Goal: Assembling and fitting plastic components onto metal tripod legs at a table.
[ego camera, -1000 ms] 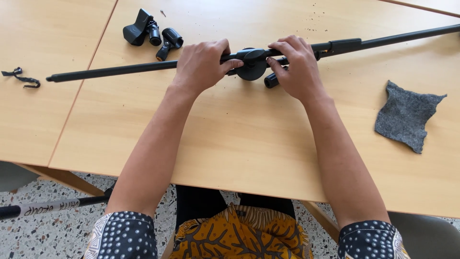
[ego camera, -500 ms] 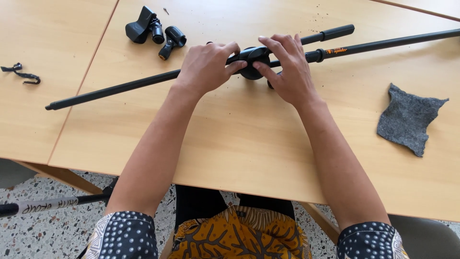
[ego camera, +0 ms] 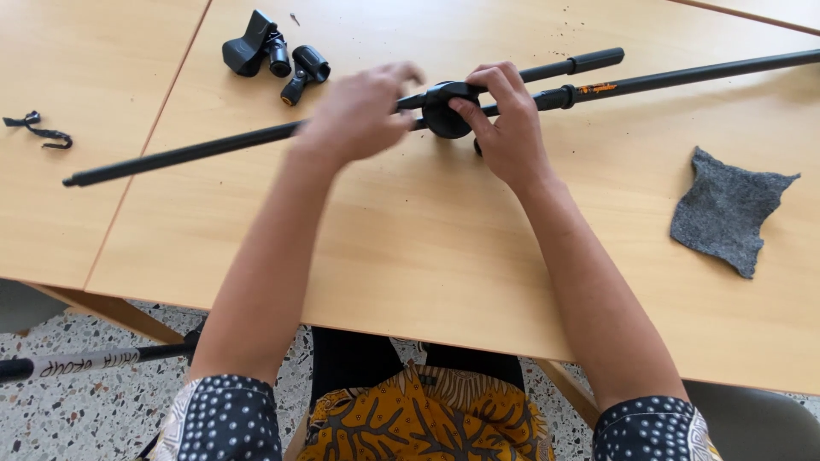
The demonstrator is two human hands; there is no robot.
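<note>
Wooden tabletops, pale and butted edge to edge, are filling most of the view, with speckled terrazzo floor showing below the near edge. Lying across the wood is a long black stand pole, and everything else is best placed from the round clamp joint at its middle: one tube is running out to the left of the joint, a thicker tube is reaching away to the right, and a short handled arm is angling up just above that. Well to the right of the joint a grey felt cloth is lying flat; up and to the left of it two black microphone clips are resting together; far left a small black strap is curling on the neighbouring table. The right hand is gripping the joint, thumb and fingers closing round its knob. The left hand is blurred just left of the joint, over the pole; whether it is grasping the tube or hovering free I cannot tell. Judging by this, the step in hand is working the clamp knob where the tubes meet, and the next move seems to be calling for a steadying hold on the pole while the knob is being turned.
</note>
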